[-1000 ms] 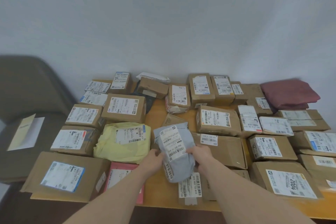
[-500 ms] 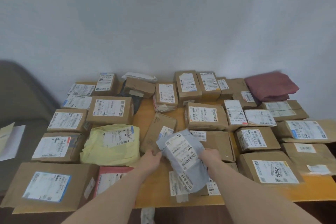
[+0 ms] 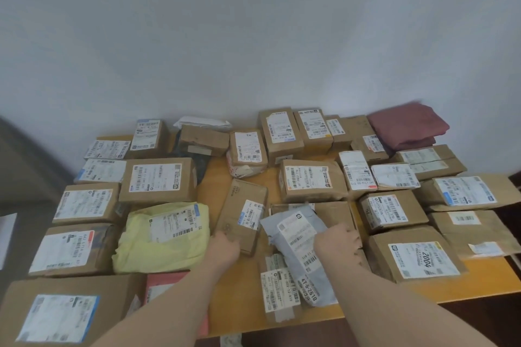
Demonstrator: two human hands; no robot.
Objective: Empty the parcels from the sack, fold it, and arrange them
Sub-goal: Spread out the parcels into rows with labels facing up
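The grey mailer (image 3: pixel 298 251) lies on the bench (image 3: pixel 245 290) among boxes, its long axis running from far-left to near-right, under the right hand (image 3: pixel 337 245), whose fingers press its right edge, while the left hand (image 3: pixel 225 248) grips a brown box (image 3: pixel 242 214) just left of it.

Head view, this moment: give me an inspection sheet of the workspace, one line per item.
Surface: wooden table, crowded; bare strips at centre and near edge.
Job's things: brown parcel boxes throughout; grey mailer lies tilted on boxes near the front; yellow mailer left of centre; folded maroon sack at the far right corner.
Clutter: nothing seen.
Grips: left hand touches a narrow box; right hand rests at the grey mailer's edge, its fingers hidden.
Cables: nothing seen.
Surroundings: plain white wall; paper on a dark surface at left.
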